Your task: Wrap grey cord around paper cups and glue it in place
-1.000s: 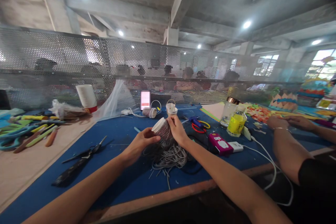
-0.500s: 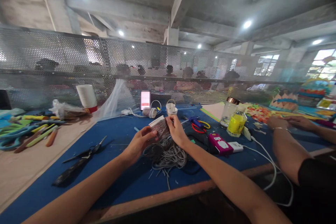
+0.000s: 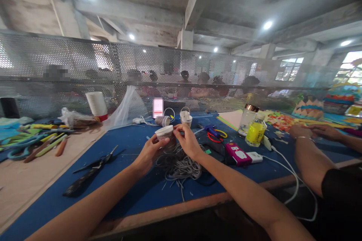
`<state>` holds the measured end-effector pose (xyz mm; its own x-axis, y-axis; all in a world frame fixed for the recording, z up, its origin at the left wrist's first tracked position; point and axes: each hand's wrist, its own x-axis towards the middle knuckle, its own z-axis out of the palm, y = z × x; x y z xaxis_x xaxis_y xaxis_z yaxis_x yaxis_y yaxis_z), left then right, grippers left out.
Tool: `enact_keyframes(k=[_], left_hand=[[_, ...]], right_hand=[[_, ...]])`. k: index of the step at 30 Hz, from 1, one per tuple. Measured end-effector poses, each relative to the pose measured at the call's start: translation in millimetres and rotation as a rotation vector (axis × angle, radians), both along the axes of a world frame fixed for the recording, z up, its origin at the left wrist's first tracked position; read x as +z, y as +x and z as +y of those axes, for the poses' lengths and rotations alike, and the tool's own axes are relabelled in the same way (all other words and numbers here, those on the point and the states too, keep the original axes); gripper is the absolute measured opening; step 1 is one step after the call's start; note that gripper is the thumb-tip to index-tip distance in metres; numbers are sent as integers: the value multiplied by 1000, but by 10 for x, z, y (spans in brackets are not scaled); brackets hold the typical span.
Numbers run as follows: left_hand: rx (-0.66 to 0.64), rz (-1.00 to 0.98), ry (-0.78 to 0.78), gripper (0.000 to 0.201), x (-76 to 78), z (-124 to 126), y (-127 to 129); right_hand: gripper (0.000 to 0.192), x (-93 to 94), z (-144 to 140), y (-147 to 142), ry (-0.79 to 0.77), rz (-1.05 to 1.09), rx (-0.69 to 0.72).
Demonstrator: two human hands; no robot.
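Note:
My left hand point(image 3: 149, 152) holds a small white paper cup point(image 3: 164, 133) wrapped in grey cord, upright above the blue table point(image 3: 132, 192). My right hand point(image 3: 187, 142) pinches the cup's rim and side from the right. Under both hands lies a loose heap of grey cord point(image 3: 181, 165) with cut ends trailing toward me. Two more cord-wrapped cups point(image 3: 186, 118) stand just beyond my hands.
Black scissors point(image 3: 90, 167) lie left of me. A pink box point(image 3: 237, 154), a white charger with cable point(image 3: 256, 157), a glass jar point(image 3: 246, 119) and a yellow bottle point(image 3: 253, 132) sit to the right. A co-worker's arm point(image 3: 307, 154) rests at right. A perforated metal screen point(image 3: 141, 71) closes the back.
The cup has turned from lying tilted on its side to upright, rim up, and both hands have risen slightly with it.

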<state>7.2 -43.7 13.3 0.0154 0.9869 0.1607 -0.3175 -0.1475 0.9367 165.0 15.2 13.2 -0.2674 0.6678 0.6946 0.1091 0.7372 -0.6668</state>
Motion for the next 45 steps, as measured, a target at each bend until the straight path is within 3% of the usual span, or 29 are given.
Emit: enact_keyframes(k=[4, 9, 15, 18, 27, 37, 45], left_hand=[[76, 27, 19, 51, -10, 38, -70], [123, 81, 34, 48, -17, 67, -117], [70, 59, 28, 40, -32, 78, -134], [29, 32, 8, 35, -25, 68, -138], [-82, -20, -65, 31, 23, 2, -114], [-208, -77, -98, 35, 40, -5, -101], [-207, -64, -106, 32, 6, -14, -40]], right_hand=[[24, 9, 62, 33, -174, 31, 77], [25, 27, 76, 69, -485, 184, 334], [29, 25, 92, 96, -662, 235, 509], [31, -10, 142, 90, -643, 183, 442], [26, -26, 175, 116, -377, -23, 253], [25, -31, 209, 115, -342, -18, 230], [27, -66, 191, 81, -328, -23, 229]])
